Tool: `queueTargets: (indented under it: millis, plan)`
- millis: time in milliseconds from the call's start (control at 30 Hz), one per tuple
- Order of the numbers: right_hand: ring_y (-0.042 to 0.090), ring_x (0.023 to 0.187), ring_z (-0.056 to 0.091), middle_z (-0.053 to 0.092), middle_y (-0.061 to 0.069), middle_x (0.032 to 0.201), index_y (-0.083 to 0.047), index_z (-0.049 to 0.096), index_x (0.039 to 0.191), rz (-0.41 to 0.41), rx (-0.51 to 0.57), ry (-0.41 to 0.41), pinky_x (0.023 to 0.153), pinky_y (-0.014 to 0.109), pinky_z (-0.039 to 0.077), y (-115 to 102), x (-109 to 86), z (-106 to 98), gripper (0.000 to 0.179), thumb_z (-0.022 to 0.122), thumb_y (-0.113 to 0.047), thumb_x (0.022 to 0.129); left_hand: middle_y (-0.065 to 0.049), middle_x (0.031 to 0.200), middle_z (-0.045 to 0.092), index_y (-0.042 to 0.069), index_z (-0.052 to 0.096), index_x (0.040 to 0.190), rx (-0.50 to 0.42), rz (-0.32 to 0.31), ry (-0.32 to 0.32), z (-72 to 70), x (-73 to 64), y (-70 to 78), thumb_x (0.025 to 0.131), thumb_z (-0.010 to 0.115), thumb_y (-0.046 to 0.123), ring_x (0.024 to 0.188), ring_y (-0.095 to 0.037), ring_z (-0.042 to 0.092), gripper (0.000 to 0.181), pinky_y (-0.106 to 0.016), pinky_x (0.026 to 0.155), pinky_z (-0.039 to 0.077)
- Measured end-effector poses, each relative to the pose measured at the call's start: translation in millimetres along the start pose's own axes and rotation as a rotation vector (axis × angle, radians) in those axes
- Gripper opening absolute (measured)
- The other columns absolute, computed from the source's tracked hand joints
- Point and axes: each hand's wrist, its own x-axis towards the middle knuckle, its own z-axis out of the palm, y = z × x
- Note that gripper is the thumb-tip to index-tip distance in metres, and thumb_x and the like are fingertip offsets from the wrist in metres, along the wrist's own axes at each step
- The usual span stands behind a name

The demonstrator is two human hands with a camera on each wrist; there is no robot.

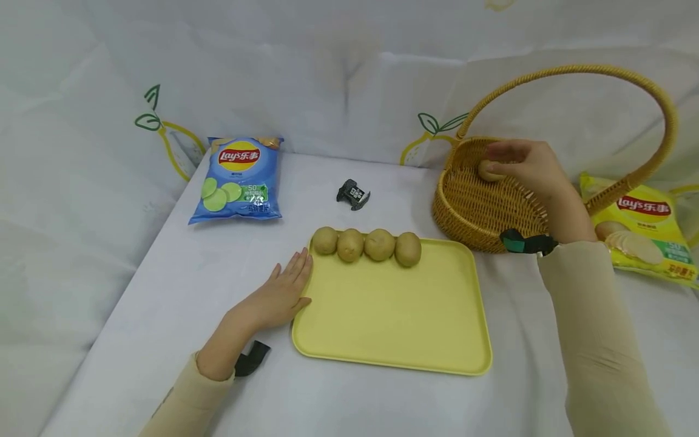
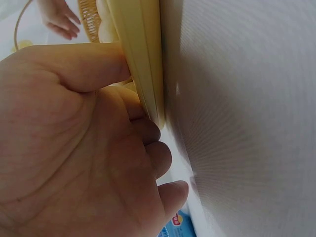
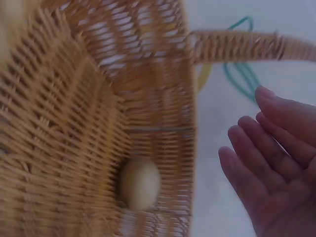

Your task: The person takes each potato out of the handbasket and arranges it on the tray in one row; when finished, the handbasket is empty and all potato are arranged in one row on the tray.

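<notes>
My left hand (image 1: pixel 278 294) rests along the left edge of the yellow tray (image 1: pixel 390 309), fingers extended. In the left wrist view its thumb touches the tray's rim (image 2: pixel 140 59). Several potatoes (image 1: pixel 350 245) sit in a row at the tray's far left edge. My right hand (image 1: pixel 526 167) is over the wicker basket (image 1: pixel 464 212), its fingers spread loosely and holding nothing. One potato (image 3: pixel 140 183) lies inside the basket, apart from the right hand in the right wrist view. In the head view, that hand partly hides the potato.
A blue chip bag (image 1: pixel 237 179) stands at the back left, with a small black object (image 1: pixel 354 194) right of it. Behind the basket's right side lies a yellow chip bag (image 1: pixel 644 230). The basket's tall handle (image 1: pixel 668 121) arches above the right arm. A white cloth covers the table.
</notes>
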Motion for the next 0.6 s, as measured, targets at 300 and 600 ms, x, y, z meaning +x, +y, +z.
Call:
queueTargets:
  millis: [300, 600]
  plan:
    - [0.032, 0.129, 0.036, 0.056, -0.002, 0.128, -0.003, 0.042, 0.142, 0.102, -0.084, -0.024, 0.106, 0.051, 0.028, 18.8, 26.4, -15.0, 0.064, 0.061, -0.038, 0.091, -0.024, 0.154, -0.003, -0.009, 0.005, 0.147, -0.002, -0.007, 0.001, -0.9, 0.6, -0.7, 0.099, 0.048, 0.021, 0.142, -0.035, -0.002, 0.071, -0.057, 0.11, 0.006]
    - [0.042, 0.135, 0.023, 0.028, 0.02, 0.15, -0.001, 0.035, 0.144, 0.173, -0.077, -0.021, 0.107, 0.055, 0.023, 44.2, 34.8, -17.4, 0.065, 0.057, -0.036, 0.094, -0.027, 0.154, 0.001, -0.011, 0.009, 0.146, -0.015, 0.0, 0.006, -3.0, -1.6, 4.8, 0.098, 0.05, 0.018, 0.142, -0.037, 0.001, 0.069, -0.058, 0.11, 0.008]
